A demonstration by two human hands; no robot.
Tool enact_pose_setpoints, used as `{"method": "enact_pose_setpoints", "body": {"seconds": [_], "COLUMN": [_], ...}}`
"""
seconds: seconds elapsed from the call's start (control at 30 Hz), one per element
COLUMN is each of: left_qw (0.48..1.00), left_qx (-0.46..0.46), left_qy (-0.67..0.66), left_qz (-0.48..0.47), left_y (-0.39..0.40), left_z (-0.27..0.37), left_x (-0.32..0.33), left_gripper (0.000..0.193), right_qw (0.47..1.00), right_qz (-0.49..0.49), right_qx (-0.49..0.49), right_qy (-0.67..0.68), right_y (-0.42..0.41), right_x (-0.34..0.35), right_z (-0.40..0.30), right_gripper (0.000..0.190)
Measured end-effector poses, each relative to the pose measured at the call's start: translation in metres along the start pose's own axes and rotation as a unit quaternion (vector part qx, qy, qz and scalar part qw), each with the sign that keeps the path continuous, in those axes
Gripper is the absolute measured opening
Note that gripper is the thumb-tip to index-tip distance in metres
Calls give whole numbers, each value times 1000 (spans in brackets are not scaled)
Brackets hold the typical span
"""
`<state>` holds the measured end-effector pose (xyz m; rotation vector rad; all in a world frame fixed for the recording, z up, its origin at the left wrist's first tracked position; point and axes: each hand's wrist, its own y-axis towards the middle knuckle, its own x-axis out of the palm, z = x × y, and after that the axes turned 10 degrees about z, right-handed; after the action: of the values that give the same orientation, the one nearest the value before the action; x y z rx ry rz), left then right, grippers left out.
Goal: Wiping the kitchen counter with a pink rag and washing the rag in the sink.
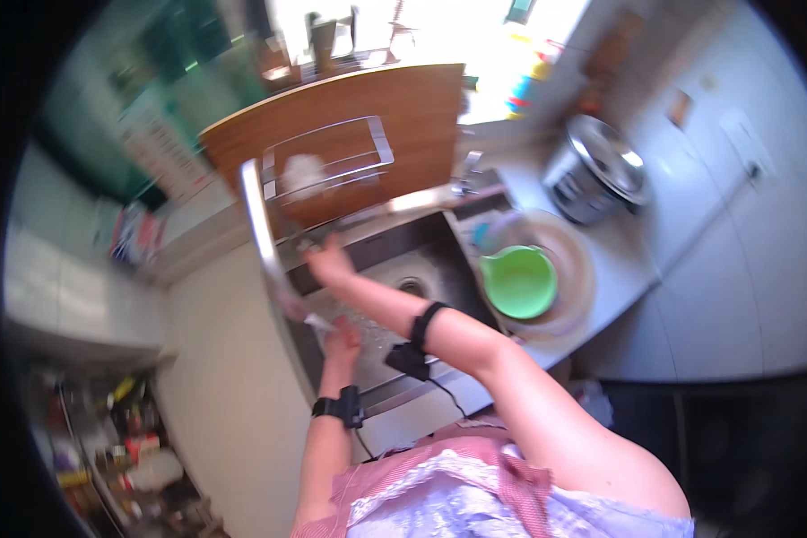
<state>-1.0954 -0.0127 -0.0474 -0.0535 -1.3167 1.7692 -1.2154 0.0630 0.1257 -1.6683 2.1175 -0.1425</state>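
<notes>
My left hand (343, 336) is over the stainless steel sink (471, 289), in a stream of water from the tall curved faucet (262, 235). My right hand (328, 261) reaches across to the faucet's base at the sink's back edge, near its handle. Blur hides whether its fingers grip the handle. The left fingers are also too blurred to tell their shape; nothing plain shows in them. Water splashes on the sink floor near the round drain (411, 287). Each wrist bears a black strap with a small device and a cable.
A green plastic bowl (521, 282) rests in a larger round basin (575, 296) right of the sink. Behind it stands a silver and black cooker (595, 171). A wooden board (417, 107) with a wire rack (383, 141) stands behind the sink. Shelves with items are at lower left.
</notes>
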Motion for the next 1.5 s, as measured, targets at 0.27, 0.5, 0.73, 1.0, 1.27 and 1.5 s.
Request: {"method": "enact_pose_setpoints", "body": {"seconds": [0.27,0.5,0.73,1.0,1.27,1.5], "left_qw": [994,994,998,999,771,964], "left_qx": [7,48,5,-4,-107,262], "left_qy": [66,84,58,-8,-147,-30], "left_qz": [91,50,36,-46,-610,-25], "left_y": [-23,-37,-70,-108,-57,-90], "left_z": [2,4,27,21,2,-48], "left_x": [37,39,54,88,69,102], "left_gripper": [35,34,38,28,40,65], "right_qw": [996,983,968,959,968,967], "right_qz": [-33,-125,-212,-195,-126,-212], "right_qx": [-84,-61,70,-201,-186,-5], "right_qy": [-16,-120,-118,46,112,141], "right_y": [20,0,-44,-77,-100,-138], "right_x": [-41,-94,-143,-114,-99,-147], "right_z": [8,97,106,120,91,77], "right_gripper": [63,29,29,50,53,44]}}
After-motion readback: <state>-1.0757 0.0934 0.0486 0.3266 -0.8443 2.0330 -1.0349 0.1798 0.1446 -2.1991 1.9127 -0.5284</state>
